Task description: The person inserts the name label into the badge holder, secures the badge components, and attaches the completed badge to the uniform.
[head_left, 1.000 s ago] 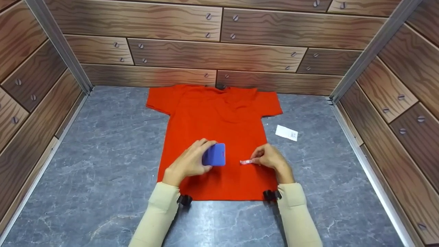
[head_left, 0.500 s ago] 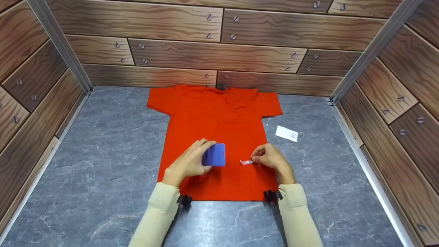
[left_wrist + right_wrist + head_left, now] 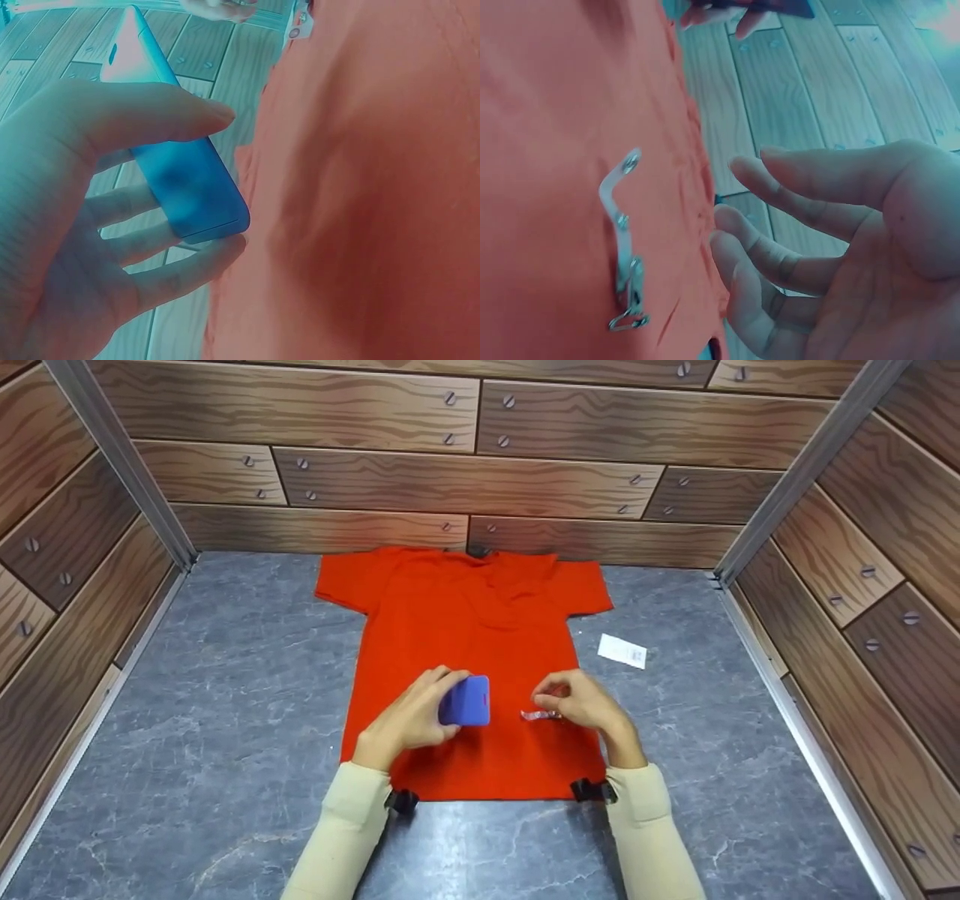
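A red T-shirt (image 3: 465, 637) lies spread flat on the grey marbled surface, collar away from me. Over its left half, my left hand (image 3: 405, 724) holds a blue badge holder (image 3: 466, 701) by its edges, thumb and fingers on opposite sides. The left wrist view shows an oval slot (image 3: 113, 54) near one end. A strap clip (image 3: 622, 225), a clear strap with snaps and a metal clip, lies on the shirt to its right. My right hand (image 3: 589, 705) hovers beside the strap clip, fingers loosely bent and holding nothing.
A small white printed card (image 3: 622, 651) lies on the surface right of the shirt. Wood-patterned walls (image 3: 465, 480) stand at the back and both sides, with metal corner posts (image 3: 795, 472). A black strap mount (image 3: 592, 790) is on the right wrist.
My right fingers have let go of the strap clip and lifted slightly up and left, leaving it on the shirt. The left hand keeps its hold on the badge holder.
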A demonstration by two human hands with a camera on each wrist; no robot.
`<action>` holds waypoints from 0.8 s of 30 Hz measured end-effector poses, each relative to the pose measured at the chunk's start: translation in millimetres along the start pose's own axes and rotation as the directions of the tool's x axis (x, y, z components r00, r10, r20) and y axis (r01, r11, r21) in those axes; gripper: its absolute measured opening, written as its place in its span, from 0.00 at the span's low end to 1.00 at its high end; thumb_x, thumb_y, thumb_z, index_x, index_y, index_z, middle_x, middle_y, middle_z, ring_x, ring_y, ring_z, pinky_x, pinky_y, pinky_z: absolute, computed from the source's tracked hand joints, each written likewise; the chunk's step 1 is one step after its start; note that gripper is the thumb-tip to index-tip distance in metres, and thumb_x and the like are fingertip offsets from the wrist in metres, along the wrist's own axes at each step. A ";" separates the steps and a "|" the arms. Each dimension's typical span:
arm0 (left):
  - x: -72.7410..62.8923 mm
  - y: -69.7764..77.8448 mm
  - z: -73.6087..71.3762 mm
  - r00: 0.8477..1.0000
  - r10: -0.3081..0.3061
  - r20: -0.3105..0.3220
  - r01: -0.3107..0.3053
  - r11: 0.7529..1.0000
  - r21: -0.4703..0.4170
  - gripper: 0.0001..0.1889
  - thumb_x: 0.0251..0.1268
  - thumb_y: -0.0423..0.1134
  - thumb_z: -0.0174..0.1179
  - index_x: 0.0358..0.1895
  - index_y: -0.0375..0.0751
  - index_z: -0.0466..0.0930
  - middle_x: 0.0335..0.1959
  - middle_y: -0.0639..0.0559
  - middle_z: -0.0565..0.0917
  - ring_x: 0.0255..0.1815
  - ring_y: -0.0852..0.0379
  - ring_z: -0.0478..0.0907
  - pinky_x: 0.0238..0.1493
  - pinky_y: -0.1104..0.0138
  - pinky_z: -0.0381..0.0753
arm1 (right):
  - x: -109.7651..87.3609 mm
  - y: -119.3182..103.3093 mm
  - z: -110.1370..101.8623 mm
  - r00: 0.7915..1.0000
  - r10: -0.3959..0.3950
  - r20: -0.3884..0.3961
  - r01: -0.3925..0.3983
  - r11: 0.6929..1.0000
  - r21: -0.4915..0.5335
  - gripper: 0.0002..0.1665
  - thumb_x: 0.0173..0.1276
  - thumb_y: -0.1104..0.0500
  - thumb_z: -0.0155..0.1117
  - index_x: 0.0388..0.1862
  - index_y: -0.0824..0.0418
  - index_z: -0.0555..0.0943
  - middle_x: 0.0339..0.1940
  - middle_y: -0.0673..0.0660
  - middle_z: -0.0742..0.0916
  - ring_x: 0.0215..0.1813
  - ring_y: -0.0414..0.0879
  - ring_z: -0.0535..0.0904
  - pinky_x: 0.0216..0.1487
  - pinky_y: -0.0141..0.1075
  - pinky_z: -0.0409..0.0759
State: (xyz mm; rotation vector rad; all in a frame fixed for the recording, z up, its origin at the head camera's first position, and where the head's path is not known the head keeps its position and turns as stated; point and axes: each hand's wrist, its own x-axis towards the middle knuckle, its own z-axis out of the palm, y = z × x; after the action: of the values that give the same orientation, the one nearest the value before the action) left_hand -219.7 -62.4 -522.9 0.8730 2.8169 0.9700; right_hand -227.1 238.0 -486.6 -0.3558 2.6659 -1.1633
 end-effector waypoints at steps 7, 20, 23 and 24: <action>-0.9 0.9 -1.6 1.000 0.019 -0.014 -0.019 1.000 0.014 0.40 0.58 0.40 0.74 0.75 0.48 0.67 0.62 0.46 0.76 0.62 0.48 0.74 0.62 0.52 0.83 | -3.4 -12.6 2.2 0.998 -0.026 0.062 0.020 0.996 0.087 0.09 0.72 0.62 0.67 0.45 0.68 0.87 0.42 0.67 0.89 0.40 0.59 0.87 0.38 0.34 0.78; -0.6 3.4 -1.8 1.000 0.014 -0.018 -0.013 0.999 0.042 0.40 0.59 0.42 0.74 0.75 0.49 0.68 0.62 0.47 0.76 0.62 0.48 0.73 0.62 0.53 0.83 | -3.3 -23.9 12.7 0.995 -0.070 0.073 0.052 0.973 0.227 0.11 0.74 0.63 0.65 0.50 0.68 0.86 0.48 0.75 0.86 0.45 0.69 0.87 0.49 0.59 0.87; -0.3 3.9 -1.9 1.000 0.019 -0.016 -0.018 0.999 0.044 0.39 0.59 0.42 0.74 0.75 0.49 0.68 0.62 0.47 0.77 0.62 0.48 0.73 0.63 0.53 0.82 | -2.7 -27.3 16.3 0.995 -0.082 0.054 0.067 0.970 0.232 0.11 0.74 0.62 0.65 0.50 0.67 0.86 0.47 0.74 0.86 0.42 0.68 0.87 0.47 0.58 0.88; -0.2 3.9 -1.8 1.000 0.019 -0.014 -0.018 0.999 0.045 0.39 0.59 0.42 0.74 0.75 0.49 0.68 0.62 0.47 0.77 0.62 0.48 0.73 0.63 0.53 0.82 | -2.4 -28.3 17.4 0.995 -0.085 0.049 0.072 0.970 0.231 0.11 0.74 0.61 0.66 0.50 0.67 0.86 0.46 0.74 0.87 0.41 0.66 0.87 0.47 0.57 0.88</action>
State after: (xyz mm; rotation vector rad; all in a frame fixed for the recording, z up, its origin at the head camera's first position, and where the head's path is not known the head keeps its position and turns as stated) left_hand -218.0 -60.9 -519.2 0.9019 2.8587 0.9220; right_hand -216.0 208.1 -477.0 -0.4503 2.4535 -1.4437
